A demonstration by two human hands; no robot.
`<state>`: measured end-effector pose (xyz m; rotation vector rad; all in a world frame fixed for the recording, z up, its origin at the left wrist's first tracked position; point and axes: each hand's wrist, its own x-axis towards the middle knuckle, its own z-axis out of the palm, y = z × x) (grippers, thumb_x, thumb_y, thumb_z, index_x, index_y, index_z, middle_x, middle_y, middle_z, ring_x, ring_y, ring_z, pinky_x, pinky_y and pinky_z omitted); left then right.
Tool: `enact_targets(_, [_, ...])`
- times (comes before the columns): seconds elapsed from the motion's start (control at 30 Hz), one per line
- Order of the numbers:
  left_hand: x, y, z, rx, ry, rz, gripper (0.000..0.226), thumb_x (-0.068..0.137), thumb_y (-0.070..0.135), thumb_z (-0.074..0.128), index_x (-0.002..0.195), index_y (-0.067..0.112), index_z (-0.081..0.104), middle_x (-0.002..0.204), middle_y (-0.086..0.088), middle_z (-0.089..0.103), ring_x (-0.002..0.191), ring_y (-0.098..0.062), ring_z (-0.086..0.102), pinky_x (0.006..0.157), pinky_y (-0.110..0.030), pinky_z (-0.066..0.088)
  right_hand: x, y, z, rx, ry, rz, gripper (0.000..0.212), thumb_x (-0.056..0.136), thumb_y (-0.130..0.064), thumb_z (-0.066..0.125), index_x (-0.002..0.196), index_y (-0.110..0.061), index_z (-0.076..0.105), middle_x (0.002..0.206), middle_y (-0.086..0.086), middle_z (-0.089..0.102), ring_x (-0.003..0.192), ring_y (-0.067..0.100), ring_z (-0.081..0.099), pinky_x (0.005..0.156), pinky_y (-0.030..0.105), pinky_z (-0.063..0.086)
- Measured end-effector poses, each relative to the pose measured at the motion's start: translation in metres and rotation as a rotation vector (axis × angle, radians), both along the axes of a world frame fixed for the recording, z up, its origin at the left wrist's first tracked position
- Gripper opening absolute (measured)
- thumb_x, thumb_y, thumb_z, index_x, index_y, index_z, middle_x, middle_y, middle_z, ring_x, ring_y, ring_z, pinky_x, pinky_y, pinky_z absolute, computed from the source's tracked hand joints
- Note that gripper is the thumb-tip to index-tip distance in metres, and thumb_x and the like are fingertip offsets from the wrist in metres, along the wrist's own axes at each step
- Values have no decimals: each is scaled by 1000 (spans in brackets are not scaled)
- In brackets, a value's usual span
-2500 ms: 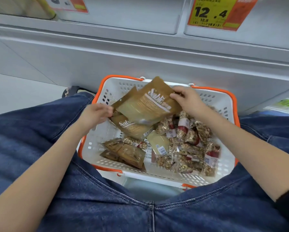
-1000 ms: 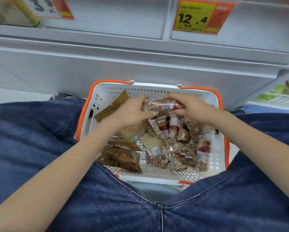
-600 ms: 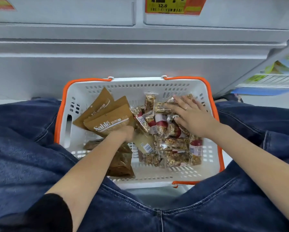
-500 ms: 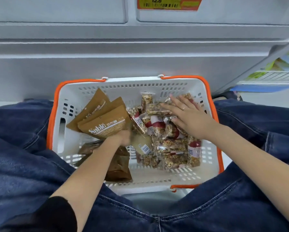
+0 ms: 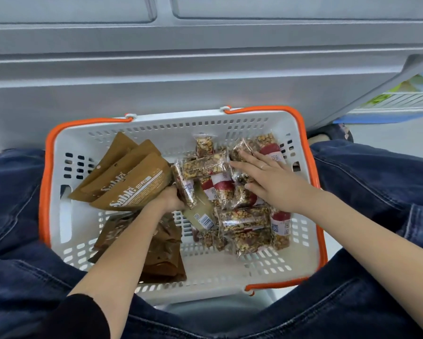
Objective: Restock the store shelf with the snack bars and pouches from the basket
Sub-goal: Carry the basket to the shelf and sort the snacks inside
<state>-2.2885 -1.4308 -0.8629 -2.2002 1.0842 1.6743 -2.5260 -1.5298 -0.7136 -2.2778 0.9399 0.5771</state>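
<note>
Low in the frame the basket [image 5: 58, 216] sits between the knees, where the left hand [image 5: 167, 200] now grips three fanned pouches [image 5: 127, 182] gathered at centre left, while the right hand [image 5: 266, 179], fingers straight, has dropped flat onto the bars [image 5: 244, 216] at centre right, so the grey shelf [image 5: 205, 69] above likely gets pouches first.

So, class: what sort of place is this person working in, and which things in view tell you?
Most likely a shop aisle. A white shopping basket with orange handles holds many identical packaged snack bars and brown pouches, and it sits against grey metal shelving.
</note>
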Motion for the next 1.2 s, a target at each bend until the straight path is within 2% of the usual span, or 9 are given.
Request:
enact_targets(0.17, [3, 9, 0, -9, 103, 181, 41, 77, 3, 74, 115, 1, 59, 111, -9, 62, 104, -27, 58, 86, -30, 44, 4, 1, -1, -16, 7, 6, 56, 101, -35, 35, 146, -49, 4, 159, -14, -2, 147, 19, -2, 115, 48, 7])
enact_targets(0.3, [5, 21, -6, -23, 0, 75, 15, 81, 14, 73, 86, 6, 61, 93, -8, 61, 88, -22, 57, 75, -28, 41, 11, 2, 3, 11, -7, -7, 56, 101, -34, 36, 147, -48, 7, 159, -14, 1, 147, 21, -1, 115, 49, 10])
enact_targets(0.4, [5, 22, 0, -83, -71, 57, 7, 85, 9, 66, 91, 5, 65, 92, -8, 57, 86, -19, 50, 73, -26, 39, 15, 2, 6, 12, -15, 3, 57, 101, -31, 37, 149, -44, 8, 159, -12, 3, 147, 18, 0, 116, 46, 10])
enact_targets(0.6, [16, 5, 76, -241, -77, -151, 7, 86, 8, 58, 84, 6, 65, 83, -8, 59, 77, -22, 52, 65, -27, 37, 20, 1, 5, 27, 11, 69, 65, 99, -30, 45, 149, -43, 5, 160, -9, 1, 147, 22, 2, 117, 48, 16])
enact_targets(0.73, [28, -2, 152, -327, 58, -89, 24, 89, 3, 54, 71, 16, 61, 71, 0, 58, 70, -16, 56, 69, -32, 52, 22, 3, 5, 6, 31, 104, 70, 97, -31, 50, 150, -42, 6, 160, -6, 4, 146, 22, 9, 113, 43, 26])
enact_targets(0.87, [45, 19, 213, -348, 170, -57, 19, 92, 5, 55, 77, 13, 64, 83, -13, 57, 84, -26, 63, 78, -35, 58, 33, 13, 14, -4, -172, 38, 72, 90, -26, 63, 148, -34, 22, 156, -1, 24, 136, 24, 36, 108, 40, 37])
enact_targets(1.0, [58, 46, 258, -443, 319, 4, 13, 92, 11, 55, 88, 7, 66, 96, -21, 60, 93, -24, 66, 82, -32, 57, 59, 21, 33, 115, -444, -176, 65, 91, -30, 62, 146, -25, 27, 148, -2, 40, 120, 23, 53, 101, 32, 42])
enact_targets(1.1, [76, 56, 278, -553, 428, 144, 34, 82, 35, 63, 101, 6, 66, 102, -14, 65, 93, -16, 68, 76, -25, 57, 70, 20, 42, 378, -475, -312, 63, 90, -31, 63, 143, -26, 29, 137, -2, 51, 118, 10, 52, 103, 29, 41])
enact_targets(1.2, [95, 63, 272, -656, 369, 248, 18, 91, 22, 53, 83, 22, 69, 94, -2, 66, 92, -11, 66, 71, -23, 57, 72, 9, 41, 592, -430, -385, 41, 88, -21, 65, 127, -21, 52, 107, -6, 69, 98, 12, 66, 92, 31, 52])
